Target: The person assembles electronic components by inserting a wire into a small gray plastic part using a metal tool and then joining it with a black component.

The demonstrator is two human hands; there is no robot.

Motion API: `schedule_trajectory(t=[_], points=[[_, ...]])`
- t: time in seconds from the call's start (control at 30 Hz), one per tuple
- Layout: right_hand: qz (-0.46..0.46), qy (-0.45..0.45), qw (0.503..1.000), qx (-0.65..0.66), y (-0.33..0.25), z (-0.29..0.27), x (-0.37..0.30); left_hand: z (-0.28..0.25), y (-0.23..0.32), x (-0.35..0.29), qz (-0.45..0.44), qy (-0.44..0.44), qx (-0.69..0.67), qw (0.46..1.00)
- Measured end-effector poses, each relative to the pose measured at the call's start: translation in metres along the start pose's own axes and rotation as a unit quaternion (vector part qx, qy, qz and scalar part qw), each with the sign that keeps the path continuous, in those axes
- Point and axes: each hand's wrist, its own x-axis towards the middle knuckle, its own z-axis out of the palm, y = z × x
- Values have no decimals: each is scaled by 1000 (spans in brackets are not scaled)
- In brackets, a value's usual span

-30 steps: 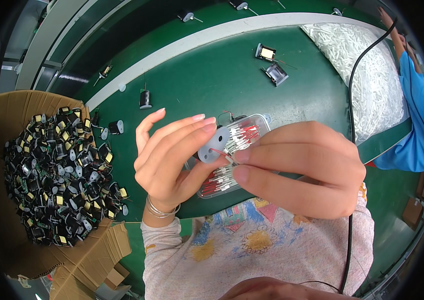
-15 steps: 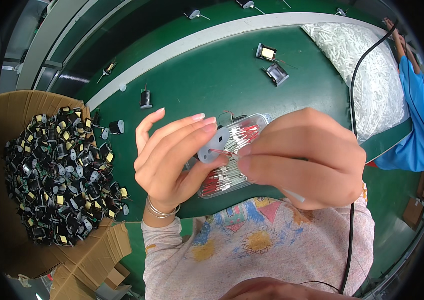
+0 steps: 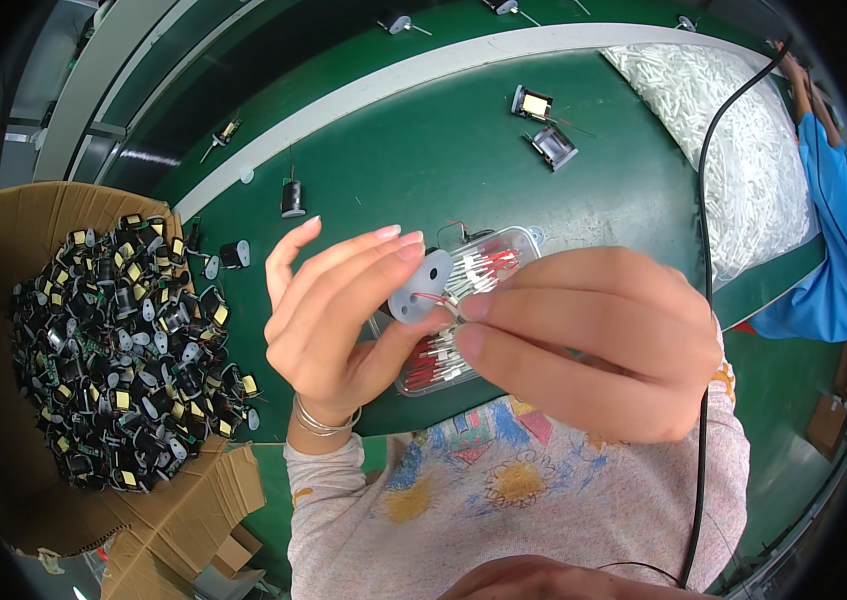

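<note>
Between the thumb and fingers of my left hand (image 3: 329,325) is a small part with a grey oval end plate (image 3: 422,290) that has several holes. The rest of it is hidden behind the fingers. My right hand (image 3: 609,345) is closed in a pinch right beside the plate, on a thin red wire (image 3: 431,296) that comes out at one of the holes. Whatever else sits between those fingertips is mostly covered. Under both hands lies a clear plastic tray (image 3: 532,240) with many red and white leads (image 3: 489,268), partly hidden by the hands.
At left, a cardboard box (image 3: 4,215) holds many black parts with grey ends. Loose parts (image 3: 554,147) lie on the green table (image 3: 394,150); others (image 3: 399,25) are beyond the pale rail. A bag of white pieces (image 3: 734,150) is at right, near a black cable (image 3: 706,220) and another person's blue garment (image 3: 824,230).
My right hand has shifted slightly down and left, its fingertips closer to the plate. My left hand has moved a little left with the part. Parts beyond the rail have moved slightly right.
</note>
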Motion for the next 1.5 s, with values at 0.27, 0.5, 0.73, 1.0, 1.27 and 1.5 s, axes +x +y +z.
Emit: schedule_trajectory(t=[0.27, 0.5, 0.73, 1.0, 1.27, 1.5], points=[[-6, 1, 1000, -6, 1, 0, 1, -1, -1, 0, 0, 6, 4, 1000], [2, -5, 1000, 5, 0, -1, 1, -2, 0, -1, -6, 4, 10, 1000], [-3, 4, 1000, -16, -2, 3, 1, -3, 0, -1, -4, 7, 19, 1000], [-31, -10, 998, -62, -5, 5, 0, -2, 1, -1, 7, 14, 60, 998], [133, -44, 983, 122, 10, 11, -2, 1, -2, -2, 60, -11, 38, 997], [174, 9, 974, 141, 2, 10, -5, 15, -11, -12, -47, 10, -377, 925]])
